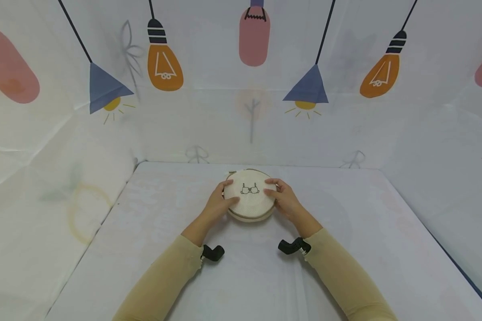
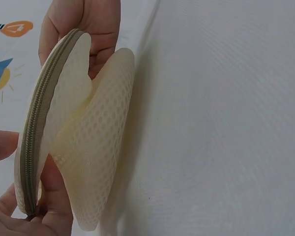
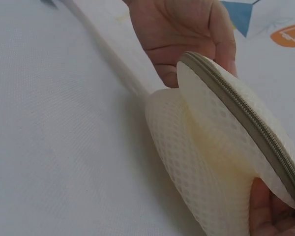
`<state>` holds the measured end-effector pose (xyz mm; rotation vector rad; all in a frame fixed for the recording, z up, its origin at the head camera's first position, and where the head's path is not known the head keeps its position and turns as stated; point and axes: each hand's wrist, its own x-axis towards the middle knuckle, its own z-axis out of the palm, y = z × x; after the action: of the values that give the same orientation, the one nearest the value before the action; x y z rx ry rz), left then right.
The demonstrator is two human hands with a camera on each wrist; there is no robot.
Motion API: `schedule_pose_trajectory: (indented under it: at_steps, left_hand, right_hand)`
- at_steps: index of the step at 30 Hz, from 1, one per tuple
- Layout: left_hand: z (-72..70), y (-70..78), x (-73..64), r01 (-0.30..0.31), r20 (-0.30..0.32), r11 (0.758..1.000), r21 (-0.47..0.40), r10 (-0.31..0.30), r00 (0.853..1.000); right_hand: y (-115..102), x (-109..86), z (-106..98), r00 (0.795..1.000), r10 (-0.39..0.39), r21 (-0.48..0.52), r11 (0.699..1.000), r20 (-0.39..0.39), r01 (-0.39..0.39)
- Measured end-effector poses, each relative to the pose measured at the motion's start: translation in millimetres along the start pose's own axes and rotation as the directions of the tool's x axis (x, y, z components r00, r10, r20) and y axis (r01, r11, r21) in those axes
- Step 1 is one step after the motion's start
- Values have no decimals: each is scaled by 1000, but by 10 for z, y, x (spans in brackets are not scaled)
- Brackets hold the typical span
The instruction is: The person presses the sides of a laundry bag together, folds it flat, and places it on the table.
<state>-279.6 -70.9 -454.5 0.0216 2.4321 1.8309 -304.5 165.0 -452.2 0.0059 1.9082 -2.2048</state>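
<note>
A round, cream mesh bra wash bag (image 1: 250, 205) with an outline of a bra on its top stands in the middle of the head view. My left hand (image 1: 218, 199) grips its left side, thumb on the top face and fingers reaching round the edge. Opposite it, my right hand (image 1: 288, 200) holds the right side the same way. Along the bag's upper rim runs a beige zipper (image 2: 37, 115), closed where it shows in the left wrist view. Below the zipper the honeycomb mesh wall (image 3: 174, 142) folds deeply inward, and fingers reach into that fold.
The bag is low over a white-covered table (image 1: 249, 276). White sheeting (image 1: 209, 120) printed with lamps and bulbs rises behind it and at both sides. Black wrist mounts (image 1: 213, 253) stick out from the beige sleeves (image 1: 164, 278).
</note>
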Motion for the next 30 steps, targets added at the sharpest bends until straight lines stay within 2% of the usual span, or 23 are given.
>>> schedule_pose_trajectory:
  at_steps: [7, 15, 24, 30]
  left_hand:
    - [-8, 17, 21, 11, -14, 997, -72, -12, 1000]
    - [3, 22, 59, 20, -38, 993, -118, -25, 999]
    - [32, -6, 109, -16, -66, 976, -218, 2, 998]
    - [56, -1, 125, -36, -78, 968, -250, 17, 997]
  right_hand:
    - [4, -7, 11, 999, -11, -61, 998, 45, 13]
    - [3, -8, 35, 1000, -5, -43, 999, 28, 6]
    - [-9, -11, 39, 999, -33, -29, 999, 33, 34]
    - [-16, 10, 42, 998, -53, -14, 998, 18, 54]
